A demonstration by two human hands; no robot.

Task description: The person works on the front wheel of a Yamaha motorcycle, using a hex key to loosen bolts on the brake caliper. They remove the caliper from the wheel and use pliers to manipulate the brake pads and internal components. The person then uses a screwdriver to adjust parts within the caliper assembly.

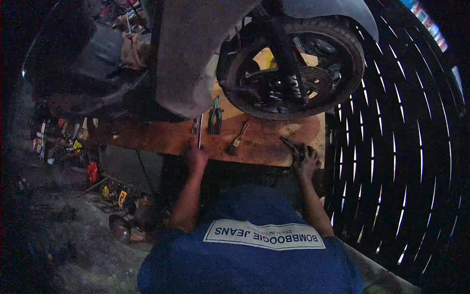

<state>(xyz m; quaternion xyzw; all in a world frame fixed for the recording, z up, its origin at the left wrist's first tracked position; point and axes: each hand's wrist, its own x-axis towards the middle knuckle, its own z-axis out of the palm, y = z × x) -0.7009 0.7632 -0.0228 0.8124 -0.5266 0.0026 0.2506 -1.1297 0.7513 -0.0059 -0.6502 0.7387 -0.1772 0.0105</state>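
My left hand (197, 157) is at the front edge of the wooden bench (264, 153), its fingers closed at the lower end of a slim metal rod (200, 132). Beside the rod lies a ring-ended spanner (195, 128). Dark-handled pliers (215, 117) rest just to the right, jaws pointing away from me. Farther right is a paintbrush (237, 140) with dark bristles toward me. At the bench's right front, my right hand (307, 159) has curled fingers at a dark, narrow part (290, 143); its kind is too dark to make out.
Over the far side of the bench stands a motorbike with a spoked-alloy front wheel (293, 68) and grey bodywork (183, 59). A slatted dark wall (396, 127) rises at the right. Cluttered small items, including a red object (92, 171), lie low at the left.
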